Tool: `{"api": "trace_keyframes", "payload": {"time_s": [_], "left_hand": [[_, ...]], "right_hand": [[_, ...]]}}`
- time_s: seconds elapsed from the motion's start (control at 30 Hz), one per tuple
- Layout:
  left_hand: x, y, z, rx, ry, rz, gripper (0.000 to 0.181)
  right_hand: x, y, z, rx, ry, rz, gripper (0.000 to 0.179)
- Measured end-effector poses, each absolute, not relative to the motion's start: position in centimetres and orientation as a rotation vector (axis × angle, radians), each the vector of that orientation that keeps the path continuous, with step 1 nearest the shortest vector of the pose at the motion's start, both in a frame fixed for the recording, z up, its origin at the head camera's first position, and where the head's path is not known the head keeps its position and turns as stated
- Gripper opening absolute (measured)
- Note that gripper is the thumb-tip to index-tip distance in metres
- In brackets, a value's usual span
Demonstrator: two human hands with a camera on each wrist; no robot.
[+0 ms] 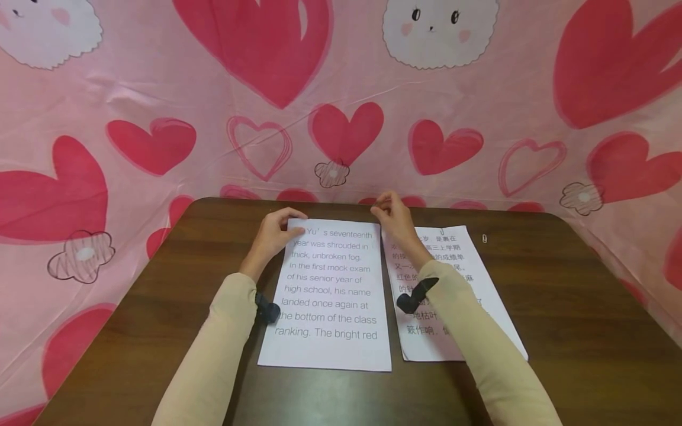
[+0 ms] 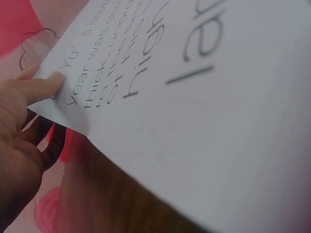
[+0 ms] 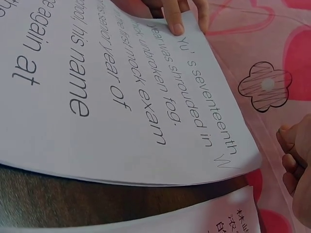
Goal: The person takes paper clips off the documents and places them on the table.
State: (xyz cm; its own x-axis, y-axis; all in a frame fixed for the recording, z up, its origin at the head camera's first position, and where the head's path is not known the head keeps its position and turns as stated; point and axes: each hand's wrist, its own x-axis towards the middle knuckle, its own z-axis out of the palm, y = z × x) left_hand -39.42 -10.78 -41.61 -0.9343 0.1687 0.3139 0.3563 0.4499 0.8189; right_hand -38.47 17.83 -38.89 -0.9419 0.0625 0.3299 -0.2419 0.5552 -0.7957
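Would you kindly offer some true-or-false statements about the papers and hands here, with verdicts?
1. The left-hand grip pinches the top left corner of the white paper with black English print. True.
2. The right-hand grip touches that paper's bottom edge. False: the right-hand grip is by its top right corner.
3. A small pale looped paper clip lies loose on the brown wooden table. True.
4. The white paper with black Chinese print lies left of the English one. False: it lies to the right.
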Motion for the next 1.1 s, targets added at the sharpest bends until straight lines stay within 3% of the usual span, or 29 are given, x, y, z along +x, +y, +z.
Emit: {"api": "trace_keyframes", "payload": {"time_s": [1.1], "left_hand": [[-39.5, -10.9, -41.3, -0.470, -2.523, -1.469, 0.025]], "right_hand": [[-38.0, 22.1, -39.5, 0.021, -2.506, 1.329, 0.030]]}}
